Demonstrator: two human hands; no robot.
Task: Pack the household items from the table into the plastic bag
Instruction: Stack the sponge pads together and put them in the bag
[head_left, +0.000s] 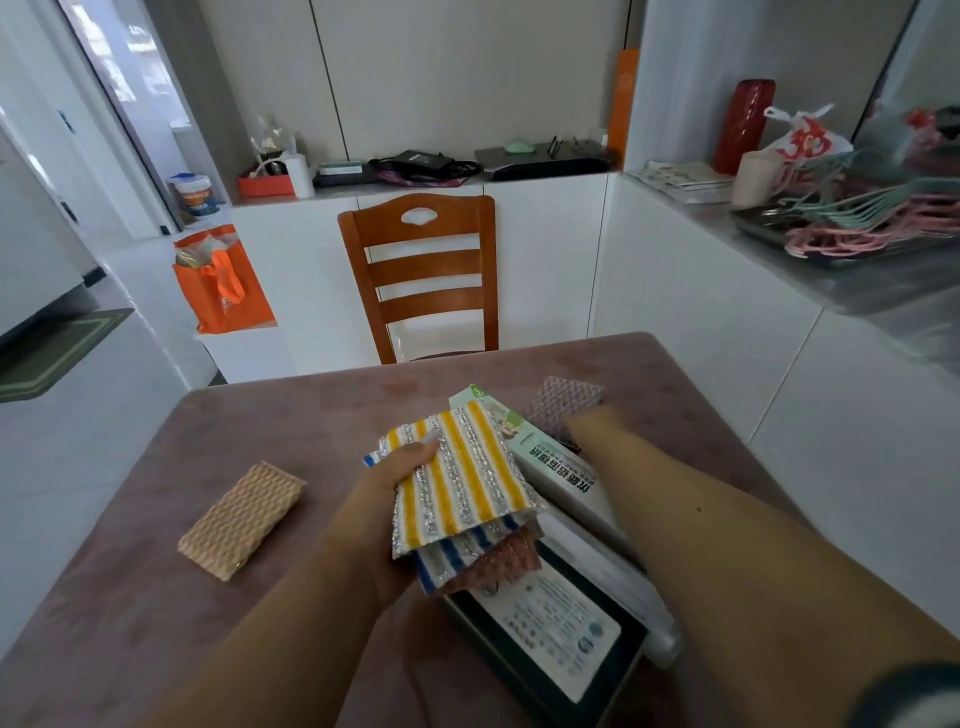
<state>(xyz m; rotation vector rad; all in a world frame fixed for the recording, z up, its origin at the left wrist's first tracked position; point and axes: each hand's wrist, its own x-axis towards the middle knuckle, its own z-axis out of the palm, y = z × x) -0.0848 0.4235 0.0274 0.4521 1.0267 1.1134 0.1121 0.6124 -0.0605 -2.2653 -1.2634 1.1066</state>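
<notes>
Left hand holds a fanned stack of scrubbing cloths above the table, thumb pressed on the top yellow-striped cloth; its fingers are hidden under the stack. Beneath that cloth a blue-striped cloth and a pinkish cloth show only at their lower edges. Right hand cannot be made out: the right forearm reaches forward and its end is hidden behind the stack, near a mesh cloth beyond it, so its grip cannot be told. Under the stack and the forearm lie a long white box with green print, a dark-framed flat box, and pale plastic, partly covered; whether this is the bag is unclear. Well to the left of the left hand lies a tan sponge, alone.
</notes>
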